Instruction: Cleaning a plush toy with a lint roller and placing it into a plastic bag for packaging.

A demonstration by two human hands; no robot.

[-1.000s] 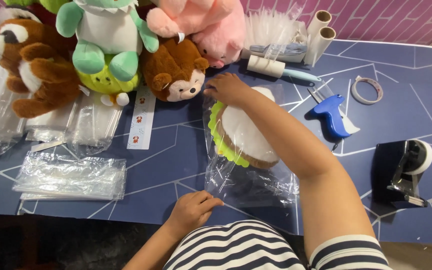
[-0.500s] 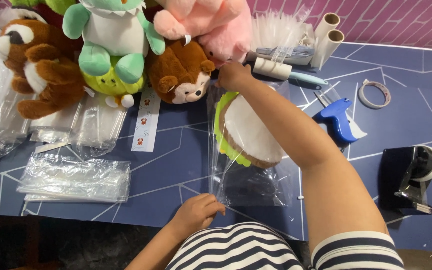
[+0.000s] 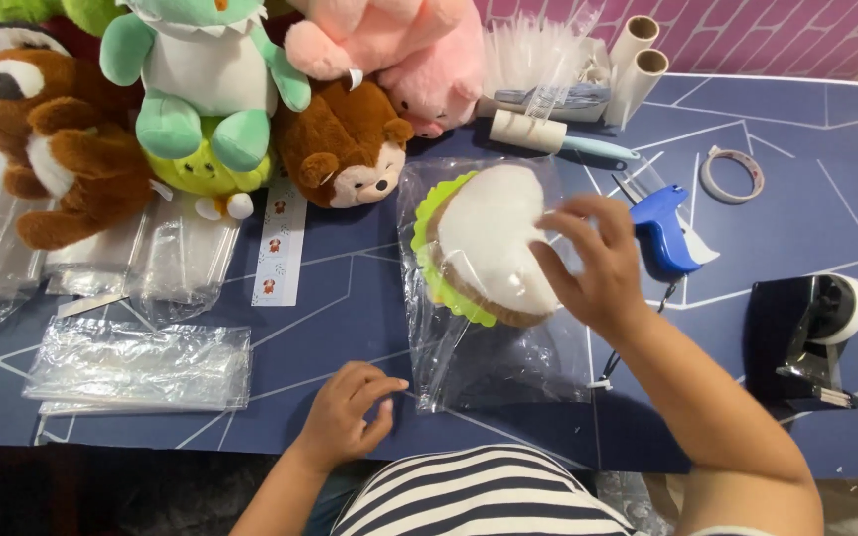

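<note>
The sandwich-shaped plush toy [image 3: 494, 248], white with a brown crust and a green frill, lies inside a clear plastic bag [image 3: 494, 337] near the middle of the blue worktop [image 3: 350, 318].

At the far left, more clear bags lie on the worktop: a flat stack [image 3: 141, 365] near the front edge and looser ones behind it. Above them sits a row of stuffed animals: a brown and white one [image 3: 47, 159], a green and white dinosaur [image 3: 206, 79], a small brown hedgehog [image 3: 345, 149] and a pink one [image 3: 399, 50]. A white paper strip [image 3: 278, 241] lies just below the dinosaur.

The left hand [image 3: 345, 412] rests at the bag's lower left corner, fingers curled and nearly together on the plastic edge, so its grip seems to pinch that corner, though I cannot tell how firmly. The right hand [image 3: 598, 263] lies on the toy's right side with fingers spread apart, pressing on it rather than clamped.

Judging from this, the toy is being seated in the bag; the open end near the person looks unsealed, so the next move would call for flattening and closing it.

To the right lie a blue tagging gun [image 3: 667, 233], a ring of clear tape [image 3: 732, 174] and a black tape dispenser [image 3: 806, 342].
</note>
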